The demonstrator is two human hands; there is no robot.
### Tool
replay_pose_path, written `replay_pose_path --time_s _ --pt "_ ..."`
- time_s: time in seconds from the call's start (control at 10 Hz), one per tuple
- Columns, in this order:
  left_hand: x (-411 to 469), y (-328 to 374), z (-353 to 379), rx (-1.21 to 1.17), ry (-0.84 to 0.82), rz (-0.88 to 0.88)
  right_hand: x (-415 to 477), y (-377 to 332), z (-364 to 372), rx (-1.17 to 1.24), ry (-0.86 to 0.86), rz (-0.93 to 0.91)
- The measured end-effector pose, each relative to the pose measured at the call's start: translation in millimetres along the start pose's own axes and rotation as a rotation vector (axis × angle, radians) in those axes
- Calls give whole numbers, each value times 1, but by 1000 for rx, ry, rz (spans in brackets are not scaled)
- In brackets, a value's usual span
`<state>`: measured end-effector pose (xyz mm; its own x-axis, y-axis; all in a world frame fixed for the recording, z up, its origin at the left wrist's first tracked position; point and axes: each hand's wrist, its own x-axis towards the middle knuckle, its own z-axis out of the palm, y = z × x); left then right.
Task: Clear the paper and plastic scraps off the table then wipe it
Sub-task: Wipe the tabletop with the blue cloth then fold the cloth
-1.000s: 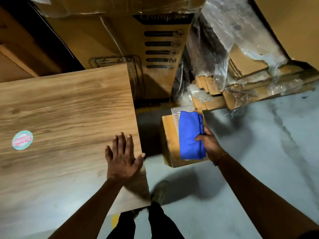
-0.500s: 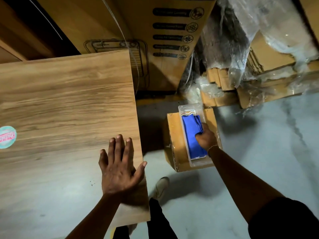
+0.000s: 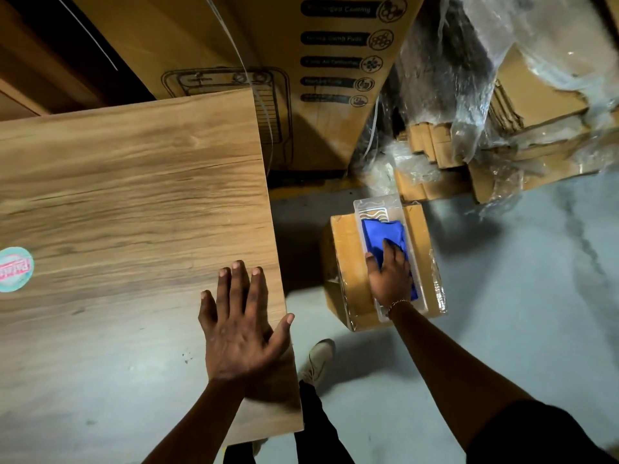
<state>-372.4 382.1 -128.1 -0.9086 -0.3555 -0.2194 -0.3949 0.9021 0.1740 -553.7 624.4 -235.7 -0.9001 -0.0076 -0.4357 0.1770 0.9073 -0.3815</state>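
The wooden table (image 3: 117,195) fills the left of the head view; no scraps show on it. My left hand (image 3: 241,329) lies flat on it near its right edge, fingers spread, holding nothing. My right hand (image 3: 390,279) reaches down to the right of the table and presses on a folded blue cloth (image 3: 382,232), fingers curled into it. The cloth lies inside a clear plastic tray (image 3: 371,205), which rests on a small cardboard box (image 3: 345,262) on the floor.
A round pink and teal sticker (image 3: 15,269) sits at the table's left edge. A tall printed carton (image 3: 318,95) stands behind the table. Flattened cardboard under plastic wrap (image 3: 502,95) piles at the back right. My shoe (image 3: 320,360) stands on the grey floor (image 3: 519,296).
My right hand has lowered the blue cloth from on top of the tray down into it and now presses it there. My left hand has stayed flat on the table.
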Motion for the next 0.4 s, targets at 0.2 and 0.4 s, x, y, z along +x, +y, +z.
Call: replay_pose_path --time_s 0.2,0.4 --pt "0 0 0 16 -18 5 7 -9 -7 92 -83 97" --pt "-2 5 -11 -1 -22 30 -39 -4 -25 114 15 -2"
